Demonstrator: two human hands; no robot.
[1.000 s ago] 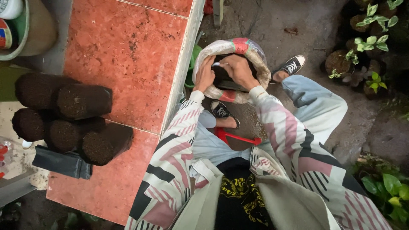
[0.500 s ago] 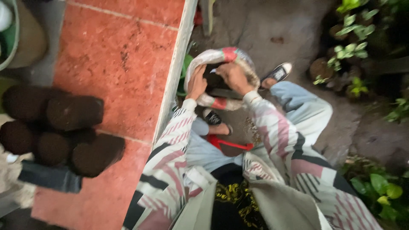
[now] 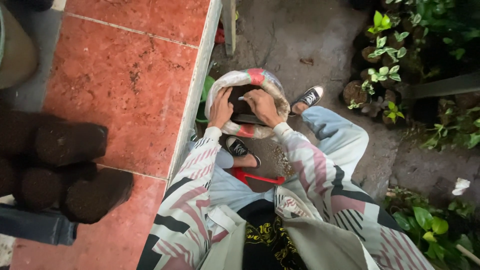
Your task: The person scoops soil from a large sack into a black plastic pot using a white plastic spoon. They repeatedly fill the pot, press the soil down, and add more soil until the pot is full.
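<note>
Both hands are down at the mouth of the sack [image 3: 270, 85] between my feet. To the far left of them, up on the red tiled ledge [image 3: 125, 75], lies a pile of dark soil-filled bags [image 3: 70, 165] on their sides, well apart from anything I am touching. Nearer in, just left of my left wrist, a bit of green container [image 3: 206, 90] shows under the ledge's edge.

My left hand [image 3: 220, 106] curls over the left rim of the sack, fingers bent and pressing the rolled edge — closed on it, as far as I can see. Between the hands sits a small black bag [image 3: 242, 107], inside the sack's opening, its open mouth turned up toward me; its long axis seems to run down into the sack, though most of it is hidden. My right hand [image 3: 261, 106] lies over the right side of that black bag, fingers folded around its edge, with something small and pale at the fingertips that I cannot make out. Both hands touch the bag; the right covers more of it.

Right of the hands, my shoe [image 3: 309, 96] rests on the ground, and farther right stand small potted seedlings [image 3: 382, 75].
</note>
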